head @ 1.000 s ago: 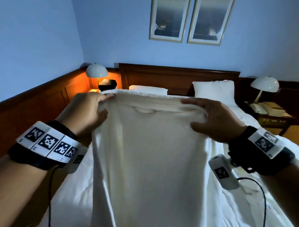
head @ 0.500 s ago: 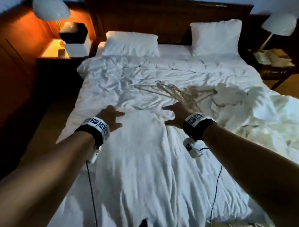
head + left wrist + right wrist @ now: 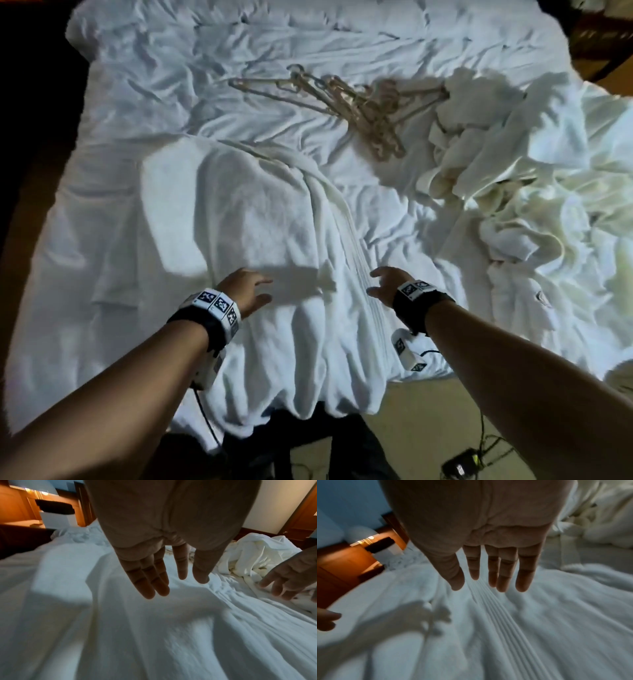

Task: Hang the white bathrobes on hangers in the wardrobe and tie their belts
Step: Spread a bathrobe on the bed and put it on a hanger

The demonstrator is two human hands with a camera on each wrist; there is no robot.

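From the head view, a white bathrobe (image 3: pixel 260 246) lies spread on the bed (image 3: pixel 144 102), its near hem draping over the near edge. The left hand (image 3: pixel 244 291) and right hand (image 3: pixel 388 285) hover just above it, well apart, fingers loosely spread and holding nothing. A tangle of pale hangers (image 3: pixel 346 102) lies farther up the bed, and a crumpled heap of more white robes (image 3: pixel 507 178) sits to the right. No wardrobe is visible.

In the left wrist view, the left hand (image 3: pixel 159 555) shows straight, relaxed fingers above the cloth, not touching it as far as I can tell; the right hand (image 3: pixel 289 577) appears at the right, also slack.

In the right wrist view, the right hand (image 3: pixel 491 555) hangs flat over the robe's ribbed front band (image 3: pixel 501 615).

I judge this the laying-out step: the robe is flat and no hanger is in it yet. The next move likely calls for reaching far to free one hanger from the tangle, then opening the collar to slip it in.
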